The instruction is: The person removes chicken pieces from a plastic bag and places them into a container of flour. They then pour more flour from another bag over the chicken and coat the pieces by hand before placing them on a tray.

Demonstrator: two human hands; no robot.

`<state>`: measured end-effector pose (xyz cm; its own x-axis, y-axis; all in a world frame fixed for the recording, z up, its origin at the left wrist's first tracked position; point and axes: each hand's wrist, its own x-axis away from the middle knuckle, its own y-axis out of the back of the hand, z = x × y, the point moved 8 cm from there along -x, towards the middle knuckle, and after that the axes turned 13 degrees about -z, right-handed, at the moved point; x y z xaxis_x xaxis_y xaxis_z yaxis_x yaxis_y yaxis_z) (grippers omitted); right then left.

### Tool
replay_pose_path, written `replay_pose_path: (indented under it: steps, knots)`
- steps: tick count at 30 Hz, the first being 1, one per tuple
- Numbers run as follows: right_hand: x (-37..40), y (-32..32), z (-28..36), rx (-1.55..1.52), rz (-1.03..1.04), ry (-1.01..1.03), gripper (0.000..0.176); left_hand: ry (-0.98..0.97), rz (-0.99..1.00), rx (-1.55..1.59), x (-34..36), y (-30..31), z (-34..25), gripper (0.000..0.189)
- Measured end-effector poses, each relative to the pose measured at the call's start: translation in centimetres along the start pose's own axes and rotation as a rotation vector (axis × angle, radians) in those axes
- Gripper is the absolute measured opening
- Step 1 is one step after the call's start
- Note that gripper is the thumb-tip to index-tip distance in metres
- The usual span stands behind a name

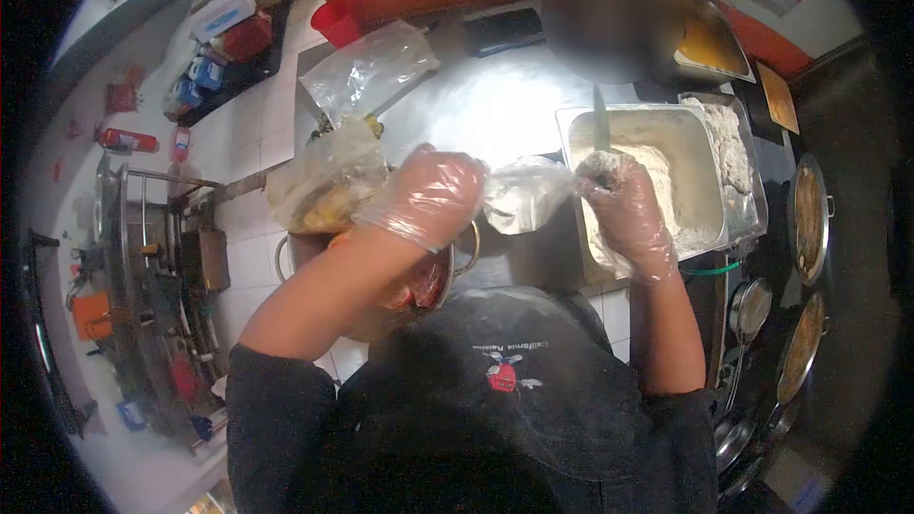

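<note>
My left hand [438, 192], in a clear plastic glove, is closed at the left edge of a small clear plastic bag [524, 195] with something white in it. The fingers of my right hand [630, 214], also gloved, are curled in and coated with flour; what they hold is hidden. This hand is above the left side of a metal bin [716, 148] of flour [657, 167], close to the bag's right edge. Below my left forearm stands a metal pot [464, 252] with dark red contents [419, 286].
Left of my left hand lies an open bag of yellowish pieces [333, 195], with another clear bag [371, 71] behind it. A floury tray [733, 157] adjoins the bin. Pans [809, 219] are at the far right. A blurred person [614, 14] is opposite.
</note>
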<state>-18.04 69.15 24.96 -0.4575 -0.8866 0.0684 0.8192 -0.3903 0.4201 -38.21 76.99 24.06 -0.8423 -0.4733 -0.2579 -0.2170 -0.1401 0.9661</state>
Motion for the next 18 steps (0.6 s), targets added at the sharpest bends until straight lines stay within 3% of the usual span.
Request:
replay_pose_path:
  steps: [3, 6, 9, 12, 14, 16, 18]
  knots:
    - [0.0, 0.4, -0.8, -0.041, 0.025, -0.034, 0.005, 0.059, 0.018, 0.260, 0.1, 1.0, 1.2, 0.016]
    - [0.3, -1.0, -1.1, -0.012, 0.013, 0.002, 0.006, 0.108, -0.039, 0.221, -0.3, 3.2, -0.8, 0.012]
    - [0.2, -0.9, 0.1, 0.051, -0.017, 0.083, 0.007, -0.026, 0.177, -0.104, 0.5, -2.0, -1.1, 0.012]
    - [-0.2, -0.1, 0.2, 0.138, -0.076, 0.157, 0.011, -0.201, 0.040, -0.016, 1.0, -2.9, -0.1, 0.010]
    - [-0.6, 1.2, -0.7, 0.298, -0.124, 0.160, 0.011, -0.233, -0.089, 0.117, 0.4, 1.5, 0.2, 0.008]
    - [0.4, 1.0, -0.2, -0.008, -0.125, 0.082, 0.010, -0.204, -0.202, 0.313, 0.3, 3.0, 1.7, 0.009]
    - [1.4, 0.9, 2.3, 0.081, -0.065, 0.216, 0.010, -0.141, -0.103, 0.371, 0.2, 3.2, 4.3, 0.010]
